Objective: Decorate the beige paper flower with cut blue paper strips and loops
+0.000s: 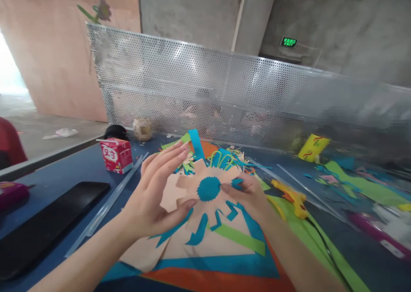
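A pale peach flower cut-out [189, 181], of felt or thick paper, is held up over the table with a scalloped blue disc [208, 189] at its centre. My right hand [245, 193] pinches it at the right, thumb by the disc's edge; a bit of blue shows at those fingers. On the other side my left hand [157, 187] is open, its fingers stretched upward and its thumb at a lower petal. Below lie blue cut strips [199, 230], a green strip [242, 238] and peach sheets [144, 251] over blue and orange sheets [221, 264].
Left are a black phone [54, 223], a red drink carton [116, 156] and clear glue sticks [109, 202]. A yellow glue gun [293, 198] with a black cord lies right, near green sheets [321, 240]. Scraps [237, 157] lie before a perforated metal screen [192, 82].
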`<state>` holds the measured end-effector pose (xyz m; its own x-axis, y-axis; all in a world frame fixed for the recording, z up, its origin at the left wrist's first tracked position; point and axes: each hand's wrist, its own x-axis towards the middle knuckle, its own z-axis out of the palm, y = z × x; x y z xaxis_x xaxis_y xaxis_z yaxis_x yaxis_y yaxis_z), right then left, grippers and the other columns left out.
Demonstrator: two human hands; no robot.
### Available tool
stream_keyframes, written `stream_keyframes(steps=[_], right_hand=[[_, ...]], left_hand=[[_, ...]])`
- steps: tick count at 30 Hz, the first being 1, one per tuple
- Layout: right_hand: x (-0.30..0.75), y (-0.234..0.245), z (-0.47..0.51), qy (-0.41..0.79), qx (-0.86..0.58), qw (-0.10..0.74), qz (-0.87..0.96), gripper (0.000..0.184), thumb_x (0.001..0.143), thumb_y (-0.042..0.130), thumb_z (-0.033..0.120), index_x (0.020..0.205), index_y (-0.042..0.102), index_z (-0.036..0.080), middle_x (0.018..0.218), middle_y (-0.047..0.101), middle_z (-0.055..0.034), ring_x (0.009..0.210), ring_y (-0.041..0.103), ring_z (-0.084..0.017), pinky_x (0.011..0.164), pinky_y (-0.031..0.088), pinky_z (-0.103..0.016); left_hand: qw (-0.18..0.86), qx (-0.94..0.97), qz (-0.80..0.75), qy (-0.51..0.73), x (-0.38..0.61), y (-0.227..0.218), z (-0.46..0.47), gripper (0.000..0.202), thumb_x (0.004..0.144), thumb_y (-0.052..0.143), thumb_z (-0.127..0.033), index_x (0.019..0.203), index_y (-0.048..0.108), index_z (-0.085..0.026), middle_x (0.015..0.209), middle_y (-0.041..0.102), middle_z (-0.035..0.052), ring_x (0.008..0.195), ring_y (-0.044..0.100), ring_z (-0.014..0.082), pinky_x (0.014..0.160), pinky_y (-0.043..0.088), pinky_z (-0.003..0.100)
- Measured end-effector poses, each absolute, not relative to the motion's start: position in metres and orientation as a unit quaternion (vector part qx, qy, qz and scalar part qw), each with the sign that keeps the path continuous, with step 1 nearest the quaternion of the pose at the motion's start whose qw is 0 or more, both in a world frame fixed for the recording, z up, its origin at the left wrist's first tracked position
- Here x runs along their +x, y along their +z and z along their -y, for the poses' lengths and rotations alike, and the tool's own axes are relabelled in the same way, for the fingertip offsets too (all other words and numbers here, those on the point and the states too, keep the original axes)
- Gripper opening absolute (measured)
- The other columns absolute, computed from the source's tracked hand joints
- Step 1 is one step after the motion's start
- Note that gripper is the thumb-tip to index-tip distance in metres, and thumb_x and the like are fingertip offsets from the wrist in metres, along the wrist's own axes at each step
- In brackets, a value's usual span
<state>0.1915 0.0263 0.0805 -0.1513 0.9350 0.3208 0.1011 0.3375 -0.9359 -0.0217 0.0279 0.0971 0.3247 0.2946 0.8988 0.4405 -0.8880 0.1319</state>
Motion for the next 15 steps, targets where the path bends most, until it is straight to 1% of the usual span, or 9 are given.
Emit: stream_keyframes(steps=[2, 4, 8, 10, 12, 13, 15], right_hand=[[0.192, 0.078, -0.028, 0.4, -0.4, 0.51, 0.648, 0.017, 0.066, 0.064, 0.033, 0.075, 0.062, 0.019, 0.07, 0.065, -0.0012, 0.06, 0.059, -0.013, 0.057, 0.049, -0.026], [0.193, 0.077, -0.028, 0.374, -0.389, 0.519, 0.663, 0.015, 0.067, 0.063, 0.032, 0.076, 0.062, 0.019, 0.071, 0.065, -0.0011, 0.062, 0.06, -0.013, 0.057, 0.049, -0.026], [0.194, 0.079, -0.024, 0.243, -0.369, 0.544, 0.713, 0.007, 0.069, 0.061, 0.026, 0.069, 0.061, 0.02, 0.064, 0.062, 0.0007, 0.058, 0.058, -0.012, 0.052, 0.047, -0.023], [0.194, 0.081, -0.022, 0.161, -0.347, 0.552, 0.741, 0.004, 0.071, 0.059, 0.021, 0.067, 0.06, 0.02, 0.064, 0.06, 0.0018, 0.057, 0.056, -0.011, 0.05, 0.046, -0.021], [0.194, 0.084, -0.021, 0.089, -0.305, 0.557, 0.768, 0.006, 0.072, 0.058, 0.016, 0.07, 0.059, 0.021, 0.067, 0.06, 0.0016, 0.064, 0.056, -0.011, 0.057, 0.047, -0.023], [0.194, 0.085, -0.02, 0.06, -0.279, 0.559, 0.779, 0.007, 0.073, 0.056, 0.014, 0.071, 0.059, 0.02, 0.068, 0.06, 0.0011, 0.068, 0.056, -0.012, 0.062, 0.047, -0.026], [0.195, 0.086, -0.019, 0.015, -0.234, 0.555, 0.798, 0.01, 0.075, 0.054, 0.013, 0.075, 0.059, 0.02, 0.071, 0.062, -0.0002, 0.074, 0.056, -0.014, 0.071, 0.046, -0.032]], left_hand=[[0.068, -0.818, 0.238, -0.519, -0.022, 0.094, -0.028, 0.084, 0.058, 0.066, -0.023, 0.131, 0.025, -0.026, 0.135, 0.033, 0.0088, 0.123, 0.028, 0.0332, 0.098, 0.024, 0.047], [0.081, -0.821, 0.241, -0.511, -0.023, 0.092, -0.029, 0.087, 0.059, 0.066, -0.024, 0.133, 0.021, -0.025, 0.136, 0.031, 0.0102, 0.124, 0.026, 0.0338, 0.099, 0.022, 0.046], [0.153, -0.818, 0.223, -0.507, -0.022, 0.092, -0.029, 0.089, 0.059, 0.067, -0.026, 0.132, 0.018, -0.027, 0.13, 0.041, 0.0098, 0.122, 0.031, 0.0328, 0.097, 0.022, 0.046], [0.193, -0.812, 0.209, -0.51, -0.022, 0.091, -0.029, 0.083, 0.059, 0.068, -0.027, 0.129, 0.024, -0.029, 0.126, 0.047, 0.0083, 0.12, 0.035, 0.0324, 0.095, 0.024, 0.046], [0.217, -0.803, 0.198, -0.519, -0.023, 0.088, -0.029, 0.072, 0.057, 0.07, -0.027, 0.12, 0.037, -0.031, 0.119, 0.053, 0.006, 0.115, 0.04, 0.0316, 0.094, 0.026, 0.046], [0.209, -0.797, 0.203, -0.529, -0.025, 0.085, -0.029, 0.063, 0.055, 0.072, -0.027, 0.111, 0.045, -0.032, 0.113, 0.056, 0.0045, 0.112, 0.044, 0.0308, 0.094, 0.027, 0.045], [0.125, -0.784, 0.239, -0.558, -0.029, 0.076, -0.028, 0.042, 0.052, 0.074, -0.026, 0.089, 0.056, -0.033, 0.097, 0.062, 0.0007, 0.103, 0.05, 0.0277, 0.093, 0.029, 0.044]])
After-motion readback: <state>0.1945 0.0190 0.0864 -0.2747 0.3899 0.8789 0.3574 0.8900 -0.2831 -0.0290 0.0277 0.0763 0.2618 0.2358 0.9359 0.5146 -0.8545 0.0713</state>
